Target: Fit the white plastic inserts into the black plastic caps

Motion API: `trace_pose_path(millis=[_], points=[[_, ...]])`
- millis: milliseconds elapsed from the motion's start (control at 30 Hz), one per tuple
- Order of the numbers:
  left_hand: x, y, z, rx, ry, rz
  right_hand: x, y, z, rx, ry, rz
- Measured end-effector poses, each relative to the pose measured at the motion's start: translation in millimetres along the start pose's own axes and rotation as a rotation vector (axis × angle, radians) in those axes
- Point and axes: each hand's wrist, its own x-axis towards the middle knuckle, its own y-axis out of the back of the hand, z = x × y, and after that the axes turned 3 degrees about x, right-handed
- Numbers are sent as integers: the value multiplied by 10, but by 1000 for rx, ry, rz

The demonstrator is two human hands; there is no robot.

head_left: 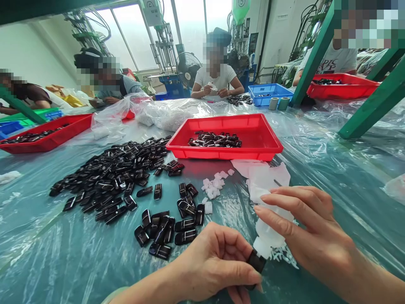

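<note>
My left hand [218, 261] is closed around a small black plastic piece [257, 261], pinched between thumb and fingers. A white flap [262, 246] sits against the top end of that piece; whether it is fixed to it I cannot tell. To its right, my right hand [313, 228] hovers with fingers stretched out and thumb hidden, over a crumpled white sheet [268, 185]. Past its fingertips pokes a thin grey tip [277, 183], the remainder hidden. Loose black pieces [161, 232] like the held one lie left of my hands. Small white bits [213, 185] are scattered beyond them.
A large heap of black pieces [120, 173] spreads at left. Behind stands a red tray [224, 154] with more pieces. Plastic film covers the green table. Green posts [373, 101] rise at right. Several people sit around, one [215, 76] opposite. White shreds [284, 255] lie under my right hand.
</note>
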Motion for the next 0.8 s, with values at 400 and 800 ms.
trace_pose_path(millis=[400,800], points=[[-28,-4,25,-4,21,13,-38,18,40,22,11,-43],[-13,-1,6,-9,4,3,15,10,-17,-19,-6,10]])
